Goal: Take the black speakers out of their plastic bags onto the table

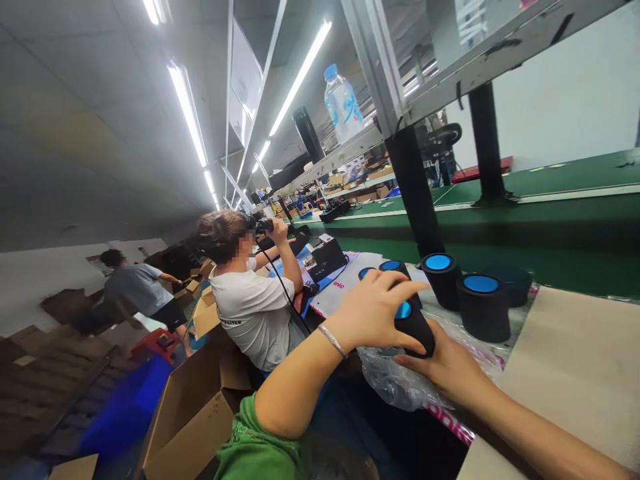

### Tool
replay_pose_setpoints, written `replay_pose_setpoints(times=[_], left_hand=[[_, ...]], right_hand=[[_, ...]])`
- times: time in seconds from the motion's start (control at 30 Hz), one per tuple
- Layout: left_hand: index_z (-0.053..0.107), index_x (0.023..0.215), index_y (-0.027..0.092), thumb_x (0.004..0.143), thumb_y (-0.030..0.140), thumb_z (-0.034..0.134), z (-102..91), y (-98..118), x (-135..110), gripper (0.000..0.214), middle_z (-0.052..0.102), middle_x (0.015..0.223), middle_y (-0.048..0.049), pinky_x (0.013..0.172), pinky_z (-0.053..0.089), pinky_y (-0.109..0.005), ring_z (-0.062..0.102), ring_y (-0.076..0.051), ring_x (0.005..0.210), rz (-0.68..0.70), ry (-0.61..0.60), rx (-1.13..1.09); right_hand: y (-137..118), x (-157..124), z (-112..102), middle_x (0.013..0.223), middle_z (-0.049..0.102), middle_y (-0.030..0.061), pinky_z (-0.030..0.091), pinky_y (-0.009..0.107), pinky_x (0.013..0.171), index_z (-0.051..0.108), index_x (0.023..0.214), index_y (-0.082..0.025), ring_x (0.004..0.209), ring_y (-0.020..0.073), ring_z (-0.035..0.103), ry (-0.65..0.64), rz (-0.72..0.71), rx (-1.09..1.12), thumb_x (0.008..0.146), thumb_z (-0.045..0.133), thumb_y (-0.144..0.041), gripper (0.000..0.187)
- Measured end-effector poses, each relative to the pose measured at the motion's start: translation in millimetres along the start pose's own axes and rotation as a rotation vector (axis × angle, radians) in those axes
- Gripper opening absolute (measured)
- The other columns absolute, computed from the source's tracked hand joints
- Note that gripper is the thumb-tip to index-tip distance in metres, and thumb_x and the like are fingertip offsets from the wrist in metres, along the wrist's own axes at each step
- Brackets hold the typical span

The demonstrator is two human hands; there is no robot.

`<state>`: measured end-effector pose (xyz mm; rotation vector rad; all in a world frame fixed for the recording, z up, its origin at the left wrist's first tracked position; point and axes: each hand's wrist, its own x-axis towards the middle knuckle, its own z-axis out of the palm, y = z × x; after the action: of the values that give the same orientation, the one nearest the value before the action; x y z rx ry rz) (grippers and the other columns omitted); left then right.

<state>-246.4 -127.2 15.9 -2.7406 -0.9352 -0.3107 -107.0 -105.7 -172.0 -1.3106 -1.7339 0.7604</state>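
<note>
My left hand point(375, 307), with a bracelet at the wrist, reaches over a black cylinder with a shiny blue disc on its end point(416, 331); the fingers curve round its upper part. My right hand point(453, 363) grips the same cylinder low on its right side, thumb beneath. It is tilted. Just behind my hands stand similar cylinders: one black cylinder point(441, 283) at the back, another point(484, 313) to the right, and more partly hidden behind my left hand. Crumpled clear plastic point(393, 380) lies under my hands on the table.
A beige board point(580, 360) covers the right of the table. Behind runs a green conveyor belt point(565, 177) with a dark post point(413, 187). A dark printed box point(325, 259) sits farther along. An open carton point(195, 420) stands lower left, near a seated co-worker point(255, 307).
</note>
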Motion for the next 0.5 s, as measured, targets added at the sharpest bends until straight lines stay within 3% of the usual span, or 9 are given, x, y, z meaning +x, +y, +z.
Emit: replay_pose_setpoints(times=[0.1, 0.17, 0.3, 0.5], left_hand=[[0.054, 0.121, 0.029, 0.069, 0.038, 0.073, 8.1, 11.6, 15.2, 0.056, 0.056, 0.113, -0.0047, 0.074, 0.050, -0.037, 0.057, -0.026, 0.094, 0.108, -0.252, 0.252], [0.059, 0.112, 0.029, 0.073, 0.032, 0.069, 10.7, 17.4, 20.6, 0.041, 0.058, 0.104, -0.0040, 0.061, 0.047, -0.034, 0.059, -0.026, 0.083, 0.126, -0.344, 0.341], [0.063, 0.103, 0.025, 0.078, 0.024, 0.061, 7.9, 31.7, 22.8, 0.026, 0.060, 0.098, -0.0057, 0.056, 0.043, -0.034, 0.060, -0.027, 0.082, 0.270, -0.339, 0.396], [0.063, 0.100, 0.019, 0.080, 0.025, 0.058, 1.7, 51.2, 21.1, 0.021, 0.065, 0.086, -0.0066, 0.052, 0.043, -0.034, 0.063, -0.027, 0.076, 0.359, -0.424, 0.359]], right_hand=[[4.5, 0.8, 3.2, 0.112, 0.043, 0.0095, 0.039, 0.010, 0.070, 0.042, 0.131, -0.007, 0.094, 0.0085, 0.048, -0.015, 0.015, 0.017, 0.067, 0.060, -0.065, 0.088], [7.8, -0.8, 2.6, 0.111, 0.043, 0.0101, 0.037, 0.008, 0.071, 0.042, 0.131, -0.006, 0.093, 0.0063, 0.046, -0.027, 0.019, 0.020, 0.071, 0.061, -0.056, 0.081], [11.6, -15.6, -2.7, 0.107, 0.044, 0.0097, 0.037, 0.006, 0.070, 0.050, 0.121, -0.004, 0.090, 0.0041, 0.044, -0.079, 0.003, 0.026, 0.075, 0.060, -0.052, 0.068], [7.8, -44.5, -9.5, 0.111, 0.043, 0.0093, 0.043, 0.012, 0.079, 0.054, 0.115, -0.004, 0.098, 0.0066, 0.045, -0.128, -0.081, 0.090, 0.076, 0.052, -0.066, 0.074]])
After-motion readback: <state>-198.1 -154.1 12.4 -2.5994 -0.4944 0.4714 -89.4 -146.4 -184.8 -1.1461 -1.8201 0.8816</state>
